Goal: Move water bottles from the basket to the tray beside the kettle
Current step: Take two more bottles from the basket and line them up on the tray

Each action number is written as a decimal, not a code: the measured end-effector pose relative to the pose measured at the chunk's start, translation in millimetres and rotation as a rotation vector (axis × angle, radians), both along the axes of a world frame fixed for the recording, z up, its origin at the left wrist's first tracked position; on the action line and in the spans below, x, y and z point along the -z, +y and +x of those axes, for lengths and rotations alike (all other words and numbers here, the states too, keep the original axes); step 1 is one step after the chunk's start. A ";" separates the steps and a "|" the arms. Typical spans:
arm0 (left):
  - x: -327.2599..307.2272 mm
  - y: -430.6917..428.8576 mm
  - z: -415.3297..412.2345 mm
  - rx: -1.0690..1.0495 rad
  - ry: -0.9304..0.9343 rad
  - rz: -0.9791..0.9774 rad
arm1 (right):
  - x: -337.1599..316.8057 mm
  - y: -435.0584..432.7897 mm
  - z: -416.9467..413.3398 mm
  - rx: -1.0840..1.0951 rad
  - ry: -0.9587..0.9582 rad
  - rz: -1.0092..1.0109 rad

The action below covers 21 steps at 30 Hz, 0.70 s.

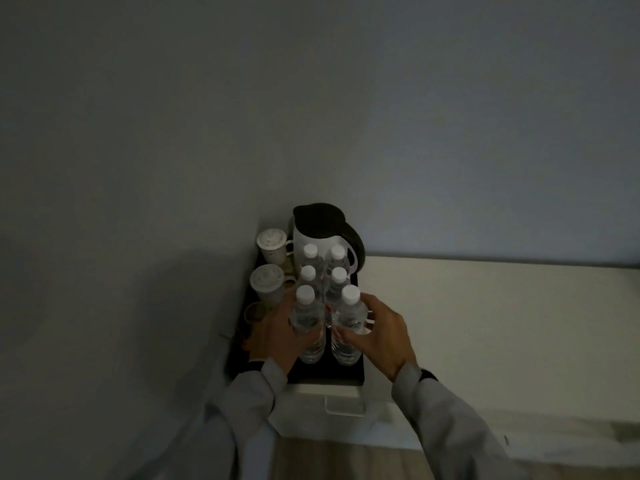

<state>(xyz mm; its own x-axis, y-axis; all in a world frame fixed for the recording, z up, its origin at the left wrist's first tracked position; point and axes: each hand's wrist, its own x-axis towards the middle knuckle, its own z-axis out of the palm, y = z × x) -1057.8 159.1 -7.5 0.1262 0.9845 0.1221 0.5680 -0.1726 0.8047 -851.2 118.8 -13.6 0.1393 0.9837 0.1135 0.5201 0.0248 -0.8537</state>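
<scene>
Left hand (277, 336) and right hand (379, 336) each grip a clear white-capped plastic water bottle (306, 317) on the black rectangular tray (325, 374), by the white kettle (320, 233).

Left hand (277, 336) at 7 o'clock, fingers curled closed around the left front bottle (306, 320). Right hand (377, 336) at 5 o'clock, fingers wrapped around the right front bottle (349, 317). Both forearms sleeved.

Rear bottles (309, 268) hide kettle (320, 233) base; labels unreadable
</scene>
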 end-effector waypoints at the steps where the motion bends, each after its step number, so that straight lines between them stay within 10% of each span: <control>1: 4.2 2.7 -1.1 0.002 0.002 -0.014 | 5.9 2.3 -1.4 0.005 0.000 -0.013; 21: 45.3 30.6 1.7 0.091 -0.021 -0.002 | 57.5 25.1 -14.3 0.072 0.070 -0.077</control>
<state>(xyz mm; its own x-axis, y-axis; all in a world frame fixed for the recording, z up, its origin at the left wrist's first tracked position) -1056.1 189.8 -52.8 0.2126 0.9692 0.1241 0.5326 -0.2215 0.8169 -865.5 144.0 -71.1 0.2145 0.9764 0.0251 0.4570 -0.0776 -0.8861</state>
